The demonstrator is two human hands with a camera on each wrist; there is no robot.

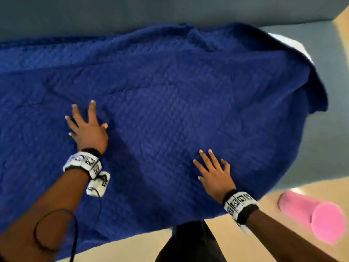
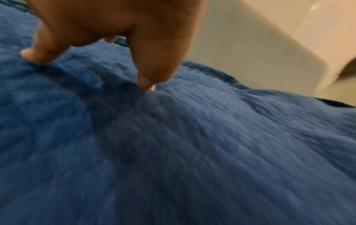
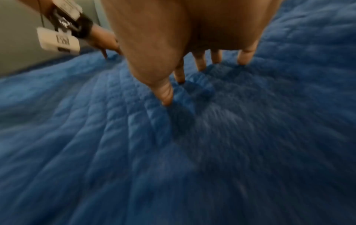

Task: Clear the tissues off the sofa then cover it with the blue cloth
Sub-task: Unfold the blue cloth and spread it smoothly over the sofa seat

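The blue quilted cloth point(image 1: 179, 103) lies spread over the grey sofa point(image 1: 328, 76) and hangs over its front edge. My left hand point(image 1: 87, 121) rests flat on the cloth at mid-left, fingers spread. My right hand point(image 1: 212, 167) lies flat on it near the front edge, fingers spread too. In the left wrist view the fingertips point(image 2: 29, 55) of my left hand point(image 2: 86, 62) touch the cloth point(image 2: 192, 152). In the right wrist view my right hand point(image 3: 192, 82) presses its straight fingers point(image 3: 200, 65) into the cloth point(image 3: 173, 167). A white patch point(image 1: 289, 44) shows at the cloth's far right edge; what it is cannot be told.
The sofa's grey backrest point(image 1: 132, 14) runs along the top. Its right end stays bare. A pink cylinder point(image 1: 311, 214) lies on the beige floor point(image 1: 245, 248) at the lower right. My dark trouser leg point(image 1: 188, 242) stands against the sofa front.
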